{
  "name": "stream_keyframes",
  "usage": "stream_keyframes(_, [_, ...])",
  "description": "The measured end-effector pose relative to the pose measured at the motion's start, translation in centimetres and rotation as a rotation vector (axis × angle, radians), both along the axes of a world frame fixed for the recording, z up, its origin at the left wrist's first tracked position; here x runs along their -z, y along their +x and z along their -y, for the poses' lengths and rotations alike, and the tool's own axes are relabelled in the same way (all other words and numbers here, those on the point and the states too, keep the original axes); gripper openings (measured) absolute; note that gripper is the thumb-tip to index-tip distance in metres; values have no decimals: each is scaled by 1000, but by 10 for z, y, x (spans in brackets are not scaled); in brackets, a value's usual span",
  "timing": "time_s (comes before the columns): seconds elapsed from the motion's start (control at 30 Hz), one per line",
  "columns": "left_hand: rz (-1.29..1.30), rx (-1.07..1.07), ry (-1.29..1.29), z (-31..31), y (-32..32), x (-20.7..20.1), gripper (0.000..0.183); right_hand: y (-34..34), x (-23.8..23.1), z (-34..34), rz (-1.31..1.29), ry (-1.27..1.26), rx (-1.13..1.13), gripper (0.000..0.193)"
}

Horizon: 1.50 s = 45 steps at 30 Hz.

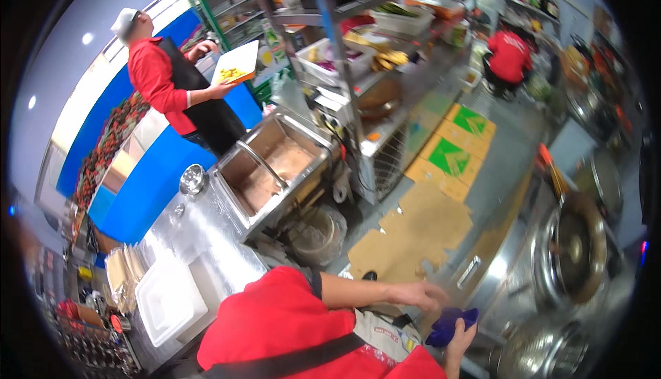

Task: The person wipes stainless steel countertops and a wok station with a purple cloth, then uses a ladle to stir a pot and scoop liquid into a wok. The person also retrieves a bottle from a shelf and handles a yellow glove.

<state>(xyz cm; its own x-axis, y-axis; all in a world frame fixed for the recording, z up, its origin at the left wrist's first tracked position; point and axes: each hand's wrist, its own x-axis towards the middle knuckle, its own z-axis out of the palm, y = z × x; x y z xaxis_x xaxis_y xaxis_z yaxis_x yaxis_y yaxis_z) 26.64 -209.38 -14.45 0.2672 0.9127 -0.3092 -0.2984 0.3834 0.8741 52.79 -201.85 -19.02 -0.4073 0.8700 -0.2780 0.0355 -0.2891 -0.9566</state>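
Note:
My right hand (461,342) grips a dark purple, crumpled item (449,324) that looks like a cloth, held low in front of my body. Just above and to its left, my left hand (421,296) hangs apart from it, a little blurred, with loosely extended fingers and nothing visible in them. My red sleeve (275,310) and a pale, printed apron front (383,333) fill the lower middle. A metal work surface with round pans (578,248) lies to the right of my hands.
A steel sink (272,165) and counter with a white tub (169,300) stand left. Shelving (344,90) holds food trays. Flattened cardboard (420,227) covers part of the floor. One person (158,76) carries a white tray; another (508,59) crouches far right.

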Motion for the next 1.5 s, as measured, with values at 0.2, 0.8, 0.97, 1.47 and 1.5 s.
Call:
stream_keyframes(0.2, [412,-408,-125,5,-119,8,68,-206,-32,-37,-1,188,-388,57])
stream_keyframes(0.8, [542,-839,-151,-136,-337,26,48,-386,-2,-295,209,289,-566,38])
stream_keyframes(0.97, [392,-1112,-297,-209,-371,14,42,-430,4,-395,157,47,-690,33])
stream_keyframes(1.47, [333,-1237,-200,-343,-427,36,40,-502,29,-546,96,-28,-825,30])
stream_keyframes(1.5, [311,-1231,-205,-354,-434,42,39,-505,33,-557,93,-18,-849,31])
